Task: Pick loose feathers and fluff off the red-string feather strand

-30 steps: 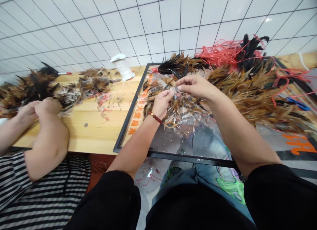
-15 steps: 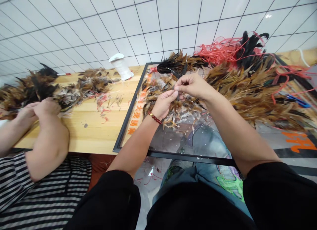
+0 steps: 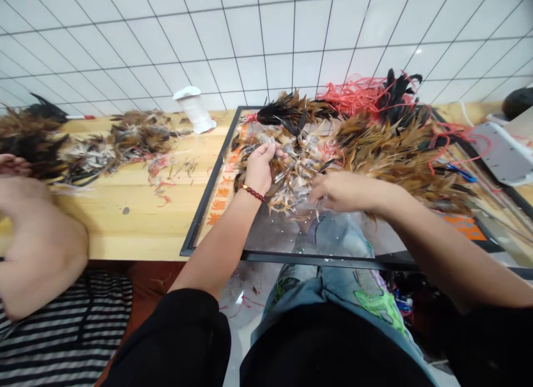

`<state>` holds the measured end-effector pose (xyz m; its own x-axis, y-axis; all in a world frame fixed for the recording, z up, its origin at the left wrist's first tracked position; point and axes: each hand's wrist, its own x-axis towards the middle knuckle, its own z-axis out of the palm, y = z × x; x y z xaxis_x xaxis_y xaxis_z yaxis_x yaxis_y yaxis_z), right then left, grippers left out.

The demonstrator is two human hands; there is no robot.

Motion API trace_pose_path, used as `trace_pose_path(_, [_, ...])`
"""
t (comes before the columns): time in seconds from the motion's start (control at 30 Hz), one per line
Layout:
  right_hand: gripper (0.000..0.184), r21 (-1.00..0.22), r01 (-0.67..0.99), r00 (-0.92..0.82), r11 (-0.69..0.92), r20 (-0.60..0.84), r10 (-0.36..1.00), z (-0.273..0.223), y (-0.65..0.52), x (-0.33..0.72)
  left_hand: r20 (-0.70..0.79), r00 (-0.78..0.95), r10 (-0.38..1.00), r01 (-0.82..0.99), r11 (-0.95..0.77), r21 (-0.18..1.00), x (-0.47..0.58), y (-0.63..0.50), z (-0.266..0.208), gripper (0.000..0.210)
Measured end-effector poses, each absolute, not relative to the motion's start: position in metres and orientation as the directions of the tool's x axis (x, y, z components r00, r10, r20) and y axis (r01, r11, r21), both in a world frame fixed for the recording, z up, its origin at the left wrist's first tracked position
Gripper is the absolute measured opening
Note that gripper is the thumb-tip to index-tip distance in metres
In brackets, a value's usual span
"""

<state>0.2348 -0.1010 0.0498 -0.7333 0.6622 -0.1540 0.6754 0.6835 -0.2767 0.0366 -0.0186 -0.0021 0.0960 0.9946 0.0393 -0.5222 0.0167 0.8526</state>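
My left hand (image 3: 261, 164), with a red bead bracelet (image 3: 253, 193) at its wrist, is closed above the left part of a pile of loose feathers (image 3: 291, 190). Thumb and forefinger are pressed together; what they pinch is too small to make out. Dark feathers (image 3: 298, 126) stick up just beyond these fingertips. My right hand (image 3: 347, 191) is low over the pile's near right edge, its fingers bent down and blurred, so its grip cannot be told. Right of the pile lies a broad heap of brown feathers (image 3: 387, 154).
Behind the pile lie a tied feather bundle (image 3: 287, 110) and tangled red plastic strips (image 3: 353, 97). A black-framed glass panel (image 3: 270, 257) lies beneath. A white spool (image 3: 195, 110) stands on the wooden table (image 3: 166, 226). At left, a co-worker's arm (image 3: 45, 226) reaches toward other feathers (image 3: 141, 134).
My hands were together at the fingertips; now they are apart. The right has moved right and toward me, while the left stays over the pile. The view has turned a little right.
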Motion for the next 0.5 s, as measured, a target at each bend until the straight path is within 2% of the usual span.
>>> trace_pose_path(0.13, [0.022, -0.319, 0.699, -0.706, 0.639, -0.17, 0.687, 0.029, -0.123, 0.247, 0.044, 0.101, 0.994, -0.531, 0.016, 0.847, 0.038, -0.018, -0.002, 0.018])
trace_pose_path(0.23, [0.017, -0.53, 0.58, -0.747, 0.618, -0.044, 0.664, 0.021, -0.117, 0.25, 0.029, 0.105, 0.994, -0.542, 0.033, 0.84, 0.04, -0.02, -0.003, 0.024])
trace_pose_path(0.3, [0.012, -0.748, 0.433, -0.678, 0.503, 0.098, 0.728, 0.021, -0.107, 0.245, 0.027, 0.109, 0.994, -0.54, 0.036, 0.841, 0.041, -0.021, -0.003, 0.022])
trace_pose_path(0.37, [0.021, -0.942, 0.198, -0.458, 0.27, 0.154, 0.875, 0.022, -0.094, 0.234, 0.031, 0.112, 0.993, -0.538, 0.034, 0.842, 0.041, -0.021, -0.001, 0.018])
trace_pose_path(0.43, [0.035, -0.992, -0.11, -0.233, 0.067, 0.091, 0.968, 0.024, -0.083, 0.217, 0.038, 0.106, 0.994, -0.54, 0.025, 0.842, 0.04, -0.022, 0.001, 0.015])
trace_pose_path(0.5, [0.044, -0.956, -0.293, -0.167, 0.003, 0.054, 0.985, 0.025, -0.074, 0.198, 0.051, 0.105, 0.993, -0.534, 0.013, 0.845, 0.04, -0.022, 0.002, 0.014])
